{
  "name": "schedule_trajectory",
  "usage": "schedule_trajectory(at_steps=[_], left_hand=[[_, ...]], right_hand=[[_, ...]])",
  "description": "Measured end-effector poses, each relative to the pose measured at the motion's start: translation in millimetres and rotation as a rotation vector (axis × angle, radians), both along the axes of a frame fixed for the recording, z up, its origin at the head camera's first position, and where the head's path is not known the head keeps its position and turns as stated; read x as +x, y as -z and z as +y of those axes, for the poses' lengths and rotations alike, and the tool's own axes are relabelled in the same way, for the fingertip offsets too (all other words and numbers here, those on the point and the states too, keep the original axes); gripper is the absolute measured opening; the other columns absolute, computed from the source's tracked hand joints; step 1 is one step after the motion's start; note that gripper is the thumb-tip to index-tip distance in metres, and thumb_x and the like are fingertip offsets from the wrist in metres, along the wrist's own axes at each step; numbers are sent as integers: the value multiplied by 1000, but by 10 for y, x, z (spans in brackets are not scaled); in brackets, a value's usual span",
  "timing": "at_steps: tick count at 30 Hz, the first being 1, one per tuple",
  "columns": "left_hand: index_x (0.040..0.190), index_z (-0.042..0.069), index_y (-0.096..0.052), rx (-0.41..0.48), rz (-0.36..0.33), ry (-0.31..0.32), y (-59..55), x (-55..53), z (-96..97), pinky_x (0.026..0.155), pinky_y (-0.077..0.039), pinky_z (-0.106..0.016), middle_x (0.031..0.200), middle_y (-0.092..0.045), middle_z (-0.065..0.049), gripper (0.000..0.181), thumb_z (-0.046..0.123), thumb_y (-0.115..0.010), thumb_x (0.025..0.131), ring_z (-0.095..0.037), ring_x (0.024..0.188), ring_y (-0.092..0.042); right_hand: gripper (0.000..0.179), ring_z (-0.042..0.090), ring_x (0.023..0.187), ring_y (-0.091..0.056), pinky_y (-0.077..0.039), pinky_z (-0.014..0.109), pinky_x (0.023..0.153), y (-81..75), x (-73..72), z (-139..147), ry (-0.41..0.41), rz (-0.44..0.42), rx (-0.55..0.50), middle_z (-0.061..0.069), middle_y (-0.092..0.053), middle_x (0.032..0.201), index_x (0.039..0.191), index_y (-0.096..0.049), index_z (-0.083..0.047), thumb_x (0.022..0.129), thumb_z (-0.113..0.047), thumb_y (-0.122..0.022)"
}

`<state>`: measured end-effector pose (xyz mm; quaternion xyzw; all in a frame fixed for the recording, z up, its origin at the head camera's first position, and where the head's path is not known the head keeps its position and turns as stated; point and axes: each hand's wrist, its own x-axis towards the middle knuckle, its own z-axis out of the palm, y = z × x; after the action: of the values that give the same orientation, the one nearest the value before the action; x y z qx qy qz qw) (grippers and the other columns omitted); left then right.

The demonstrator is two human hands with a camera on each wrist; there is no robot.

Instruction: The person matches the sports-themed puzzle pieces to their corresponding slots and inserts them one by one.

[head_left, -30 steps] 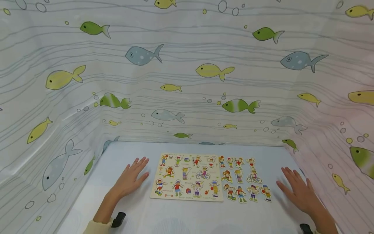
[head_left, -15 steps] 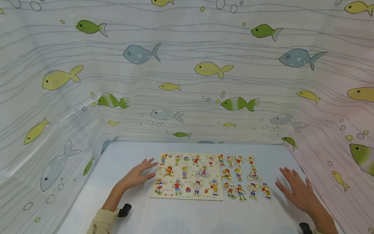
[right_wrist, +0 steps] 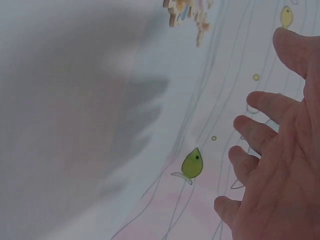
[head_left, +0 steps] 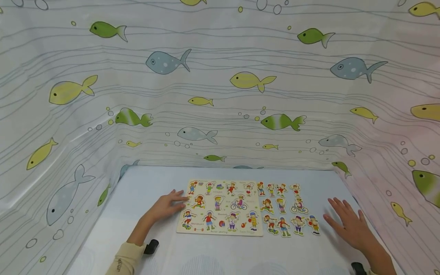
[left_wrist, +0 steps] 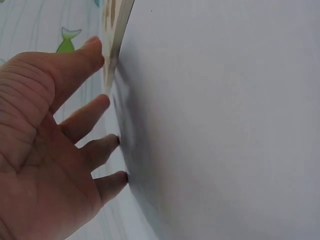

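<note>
A flat wooden puzzle board (head_left: pixel 220 233) printed with cartoon children playing sports lies on the table. My left hand (head_left: pixel 166 206) is at its left edge, fingers spread and reaching to the rim. In the left wrist view the thumb and fingertips (left_wrist: pixel 102 102) are close to the board's edge (left_wrist: pixel 120 37); whether they touch it cannot be told. Several cut-out puzzle pieces (head_left: pixel 282 206) lie in rows right of the board. My right hand (head_left: pixel 354 225) hovers with spread fingers to their right, holding nothing. In the right wrist view, some pieces (right_wrist: pixel 182 11) show beyond its fingers.
A pale blue-white cloth covers the table (head_left: pixel 220 256). Fish-patterned sheeting (head_left: pixel 220 114) stands as walls at the back and both sides. The right hand is near the right wall. A dark strap piece (head_left: pixel 151 247) sits at the left wrist, beside a cream sleeve (head_left: pixel 127 258).
My left hand has moved right from beside the board to its left edge. The right hand has stayed nearly still. Board and pieces look unmoved.
</note>
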<state>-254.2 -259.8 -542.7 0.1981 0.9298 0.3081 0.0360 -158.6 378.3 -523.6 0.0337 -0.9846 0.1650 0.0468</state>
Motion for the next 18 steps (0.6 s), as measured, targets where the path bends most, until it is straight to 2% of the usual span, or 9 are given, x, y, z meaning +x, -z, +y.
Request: schedule_trajectory(at_steps=[4, 8, 13, 16, 18], left_hand=[[123, 13, -71, -62, -3, -3, 18, -21, 5, 106, -23, -71, 144, -50, -19, 34, 29, -69, 93, -51, 138, -30], [122, 12, -71, -70, -2, -8, 6, -10, 13, 104, -22, -73, 143, -51, -20, 33, 28, -69, 93, -52, 137, -31], [122, 13, -71, -74, 5, -7, 2, -3, 28, 103, -22, -74, 142, -51, -20, 34, 27, -70, 92, -51, 138, -31], [122, 13, -71, -81, 14, -4, 3, 3, 37, 103, -22, -74, 142, -51, -20, 34, 27, -70, 92, -52, 137, -31], [122, 12, -71, -81, 9, -5, 4, 4, 40, 103, -22, -74, 142, -51, -20, 34, 28, -70, 92, -52, 137, -31]], right_hand=[[75, 53, 143, -5, 11, 75, 103, -10, -4, -11, 0, -9, -6, 34, -26, 151, 152, -29, -3, 99, -51, -51], [75, 53, 142, -7, 10, 75, 103, -16, -15, -14, -2, -14, -4, 36, -26, 151, 151, -30, -2, 99, -51, -51], [73, 54, 140, -14, 7, 76, 104, 0, -24, -13, -13, 24, -3, 36, -30, 148, 151, -30, -3, 99, -48, -53], [73, 55, 134, -25, -10, 77, 104, 4, -39, -22, -26, 65, -5, 36, -36, 145, 151, -32, -3, 98, -46, -57], [74, 56, 128, -32, -23, 77, 98, 2, -53, -31, -29, 64, -10, 36, -39, 141, 151, -33, -4, 96, -46, -60]])
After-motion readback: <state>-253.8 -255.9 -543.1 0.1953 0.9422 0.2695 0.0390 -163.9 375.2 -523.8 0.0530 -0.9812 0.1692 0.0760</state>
